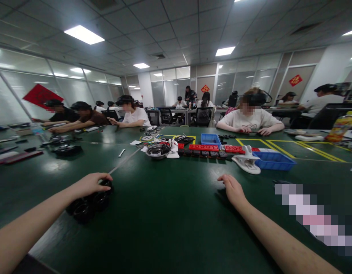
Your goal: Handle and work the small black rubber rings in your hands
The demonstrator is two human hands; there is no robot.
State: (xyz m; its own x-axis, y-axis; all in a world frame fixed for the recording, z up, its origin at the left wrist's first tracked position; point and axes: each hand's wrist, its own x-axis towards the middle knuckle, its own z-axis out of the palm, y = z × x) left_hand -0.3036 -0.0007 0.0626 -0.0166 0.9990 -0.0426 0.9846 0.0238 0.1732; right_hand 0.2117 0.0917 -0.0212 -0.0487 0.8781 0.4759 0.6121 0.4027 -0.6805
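Several black round parts point(84, 212) sit in a cluster on the green table point(164, 213) at the left. My left hand point(92, 184) is over the far end of this cluster, with its thumb and fingers closed around one black part point(106, 183). To the right, my right hand point(233, 190) is low over the table, its fingers loosely bent and a little apart, with nothing visible in it. The undersides of its fingers are hidden.
Beyond my hands lie a bowl of cables point(158, 151), red strips point(203, 147), a white clamp point(247, 161) and blue trays point(274, 160) point(210, 139). A wrench point(121, 153) is at the left. A blurred-out object point(316, 217) lies right. People sit around the table.
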